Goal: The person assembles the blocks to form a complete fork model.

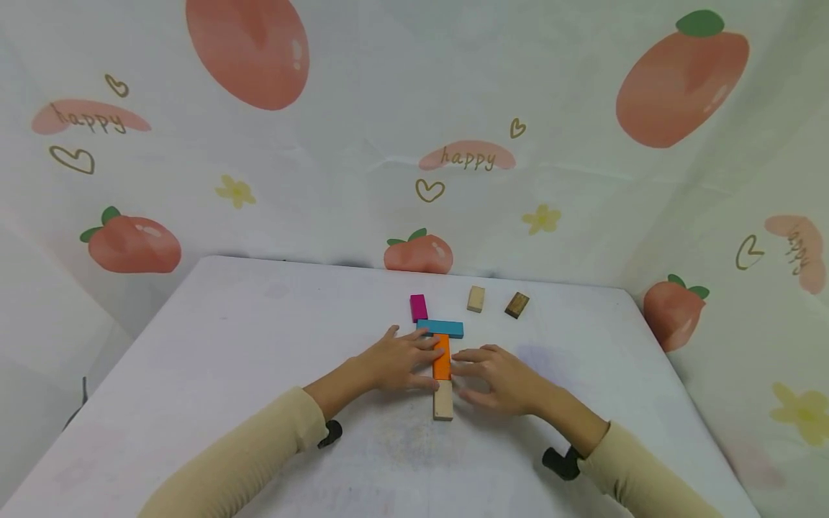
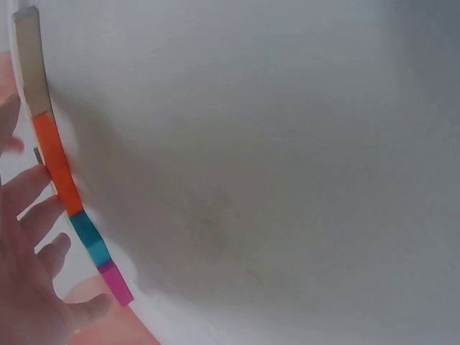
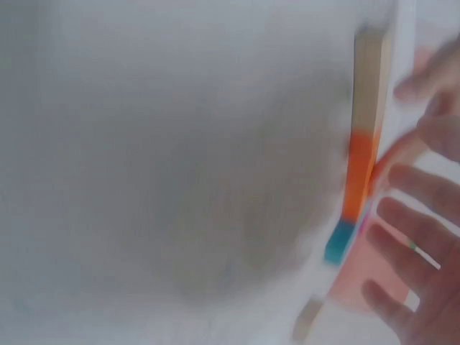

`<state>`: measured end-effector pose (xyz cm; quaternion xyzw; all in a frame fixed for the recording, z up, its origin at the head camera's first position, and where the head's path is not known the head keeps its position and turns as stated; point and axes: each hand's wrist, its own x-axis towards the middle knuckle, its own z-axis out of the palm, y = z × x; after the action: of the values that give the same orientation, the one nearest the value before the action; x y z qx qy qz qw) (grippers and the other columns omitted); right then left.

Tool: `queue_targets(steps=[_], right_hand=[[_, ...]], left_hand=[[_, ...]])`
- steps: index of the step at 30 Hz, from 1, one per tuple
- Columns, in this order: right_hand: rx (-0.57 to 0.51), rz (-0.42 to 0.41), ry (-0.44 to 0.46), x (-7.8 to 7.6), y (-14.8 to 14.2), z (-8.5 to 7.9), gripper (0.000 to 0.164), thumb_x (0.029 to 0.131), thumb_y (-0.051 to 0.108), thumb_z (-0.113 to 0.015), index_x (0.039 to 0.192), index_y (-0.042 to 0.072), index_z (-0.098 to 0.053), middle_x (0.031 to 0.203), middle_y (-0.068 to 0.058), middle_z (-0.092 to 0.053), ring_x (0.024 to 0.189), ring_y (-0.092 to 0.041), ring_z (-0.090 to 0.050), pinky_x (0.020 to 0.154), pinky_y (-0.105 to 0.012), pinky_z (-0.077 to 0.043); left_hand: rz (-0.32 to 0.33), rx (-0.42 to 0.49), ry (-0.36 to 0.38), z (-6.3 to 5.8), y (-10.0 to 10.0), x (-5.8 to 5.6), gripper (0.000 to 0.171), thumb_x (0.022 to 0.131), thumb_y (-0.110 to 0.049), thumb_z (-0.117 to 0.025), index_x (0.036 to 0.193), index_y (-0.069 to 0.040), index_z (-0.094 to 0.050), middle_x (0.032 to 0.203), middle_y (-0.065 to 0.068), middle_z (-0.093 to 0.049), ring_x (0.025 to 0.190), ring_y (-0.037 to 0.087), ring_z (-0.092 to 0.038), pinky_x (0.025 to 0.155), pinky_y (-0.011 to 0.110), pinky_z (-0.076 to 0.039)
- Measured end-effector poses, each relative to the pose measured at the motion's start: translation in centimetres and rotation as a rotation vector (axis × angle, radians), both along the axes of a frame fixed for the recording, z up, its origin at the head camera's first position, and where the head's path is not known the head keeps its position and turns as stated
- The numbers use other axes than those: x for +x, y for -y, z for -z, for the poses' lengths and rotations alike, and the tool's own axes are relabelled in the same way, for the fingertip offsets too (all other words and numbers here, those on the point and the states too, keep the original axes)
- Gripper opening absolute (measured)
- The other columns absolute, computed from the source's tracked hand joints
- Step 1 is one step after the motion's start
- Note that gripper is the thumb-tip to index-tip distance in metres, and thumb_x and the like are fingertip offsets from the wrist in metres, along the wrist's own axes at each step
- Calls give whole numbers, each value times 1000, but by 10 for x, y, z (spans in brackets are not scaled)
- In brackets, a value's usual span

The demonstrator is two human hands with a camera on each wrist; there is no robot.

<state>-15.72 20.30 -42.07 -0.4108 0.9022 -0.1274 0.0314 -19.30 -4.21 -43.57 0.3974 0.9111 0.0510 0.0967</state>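
Note:
An orange block (image 1: pixel 442 368) lies lengthwise between the hands, end to end with a pale wooden block (image 1: pixel 443 404) on its near side. Across its far end lies a blue block (image 1: pixel 448 329), and a magenta block (image 1: pixel 419 307) meets the blue one's left end. My left hand (image 1: pixel 400 362) reaches in from the left with fingers spread, fingertips at the orange block's edge and top. In the left wrist view its fingers (image 2: pixel 44 215) look nearly straight. On the right side, my right hand (image 1: pixel 504 379) has its fingers loosely extended, fingertips close beside the orange block.
Behind the blue block and to its right, a second pale wooden block (image 1: pixel 476 298) and a dark brown block (image 1: pixel 517 305) lie apart on the white table (image 1: pixel 259 345). A fruit-printed cloth (image 1: pixel 350 201) hangs behind the table's far edge.

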Motion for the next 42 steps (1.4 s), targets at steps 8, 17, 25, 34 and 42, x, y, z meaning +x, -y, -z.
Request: queue_targets(steps=[8,17,25,34,42], right_hand=[[58,230,-89,-40,-17,2,54,94,34,-65,137,2,-59,145,-18,-52,136,-39,-45,108,-63,-35],[120,412,28,-71,-20,11,68,98,42,-58,148,-1,-42,156,-21,-36,144,-42,-32,114,-64,-24],[47,388,109,-82,-15,16,68,96,44,-58,147,0,-45,154,-21,-39,143,-44,-32,111,-67,-24],[35,343,165,-89,0,16,73,92,48,-60,149,5,-45,155,-18,-39,144,-41,-31,111,-65,-28],[64,321,202,-89,9,13,70,91,46,-60,149,9,-47,155,-14,-41,145,-39,-31,111,-66,-27]], left_hand=[[-11,17,3,5,0,0,69,93,-64,-54,148,-24,-49,155,-2,-42,147,26,-30,110,66,-30],[4,29,2,5,-3,-1,68,92,-63,-55,148,-24,-50,155,-2,-42,147,26,-31,109,66,-30],[12,13,-12,5,-3,-1,69,93,-63,-53,149,-23,-49,156,-3,-40,148,25,-30,110,64,-32],[18,21,-6,3,-1,0,68,94,-62,-53,149,-22,-49,157,-1,-40,148,27,-30,109,62,-34],[21,37,8,0,0,1,68,94,-61,-54,149,-21,-48,156,1,-41,147,28,-31,110,62,-34]])
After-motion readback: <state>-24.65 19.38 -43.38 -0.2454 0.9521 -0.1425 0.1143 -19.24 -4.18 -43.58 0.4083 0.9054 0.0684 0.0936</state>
